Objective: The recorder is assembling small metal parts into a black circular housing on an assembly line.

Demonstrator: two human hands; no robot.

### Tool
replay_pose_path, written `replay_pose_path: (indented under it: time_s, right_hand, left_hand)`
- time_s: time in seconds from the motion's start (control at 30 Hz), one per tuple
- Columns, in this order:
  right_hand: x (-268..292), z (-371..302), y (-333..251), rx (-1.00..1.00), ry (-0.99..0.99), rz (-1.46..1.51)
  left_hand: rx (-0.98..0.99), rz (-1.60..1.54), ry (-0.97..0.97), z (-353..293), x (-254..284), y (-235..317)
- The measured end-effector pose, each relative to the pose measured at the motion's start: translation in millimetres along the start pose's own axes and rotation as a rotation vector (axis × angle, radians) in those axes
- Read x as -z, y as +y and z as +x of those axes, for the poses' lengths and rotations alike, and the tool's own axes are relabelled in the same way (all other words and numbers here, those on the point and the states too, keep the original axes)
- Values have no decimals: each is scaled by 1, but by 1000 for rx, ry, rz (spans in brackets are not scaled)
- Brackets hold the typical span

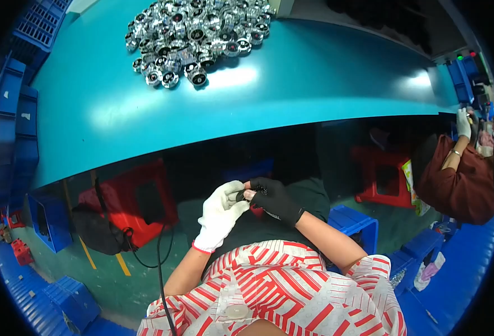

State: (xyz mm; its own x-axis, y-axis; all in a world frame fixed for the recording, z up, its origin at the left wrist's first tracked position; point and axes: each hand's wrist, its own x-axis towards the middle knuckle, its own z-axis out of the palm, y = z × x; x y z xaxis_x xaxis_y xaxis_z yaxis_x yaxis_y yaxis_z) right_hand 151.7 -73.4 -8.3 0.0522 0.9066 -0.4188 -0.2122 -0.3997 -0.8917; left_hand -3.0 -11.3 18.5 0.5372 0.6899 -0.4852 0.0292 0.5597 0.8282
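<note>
My left hand point(221, 215), in a white knit glove with a red cuff edge, meets my right hand point(275, 200) in front of my body, off the table's near edge. A black glove with bare fingertips covers the right one. Both sets of fingers are bent and pinched together. Whatever small thing sits between them is hidden by the gloves and too dark to name. On the teal table point(163, 120) beyond lies a heap of shiny metal parts point(199, 35), round, with dark centres.
Blue crates point(20, 112) stand along the left. A red stool point(137, 201) with a black bag point(96, 229) is at left, and another red stool point(384, 176) at right. A co-worker point(459, 173) in dark red sits at far right. A black cable point(160, 274) hangs beside my left arm.
</note>
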Motion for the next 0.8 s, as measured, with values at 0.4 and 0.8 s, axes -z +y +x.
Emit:
replay_pose_path:
  time_s: [0.4,0.8]
  right_hand:
    - [49,-17,-117,705,145,-608]
    - [157,161,-267,754,922,-1363]
  left_hand:
    - [-407,916,215,70,31,-4]
    - [100,1249,-51,37,15,-3]
